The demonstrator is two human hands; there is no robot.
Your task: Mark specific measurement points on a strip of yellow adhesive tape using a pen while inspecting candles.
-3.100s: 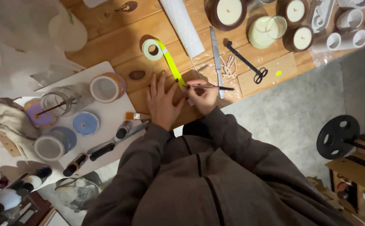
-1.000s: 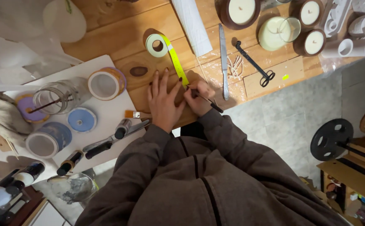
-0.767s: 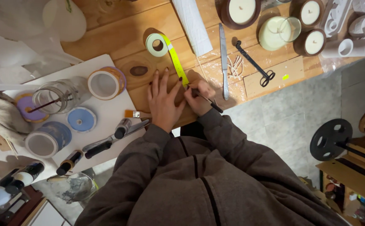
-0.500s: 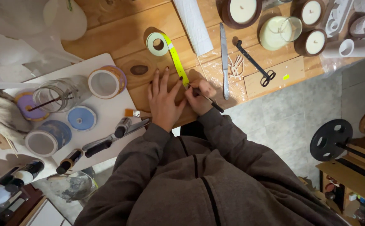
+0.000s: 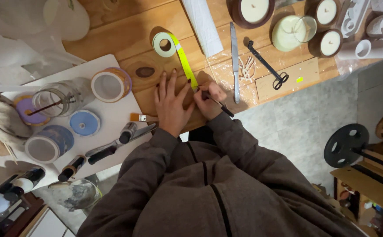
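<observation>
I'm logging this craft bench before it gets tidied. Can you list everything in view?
tape roll: 1, yellow-green, strip run out to the hands
knife: 1, silver, right of strip
black scissor-like tool: 1, beside knife
candles: about 4, cream, table's far edge
paint tubs: several, on white board, left
glass jar: 1, clear, with brush
left hand: flat beside the strip
right hand: grips dark pen at the strip

Neon-yellow tape strip point(image 5: 186, 61) w/ pale green roll, black pen point(image 5: 220, 105), tan wood table point(image 5: 125, 35), grey sleeves.
</observation>
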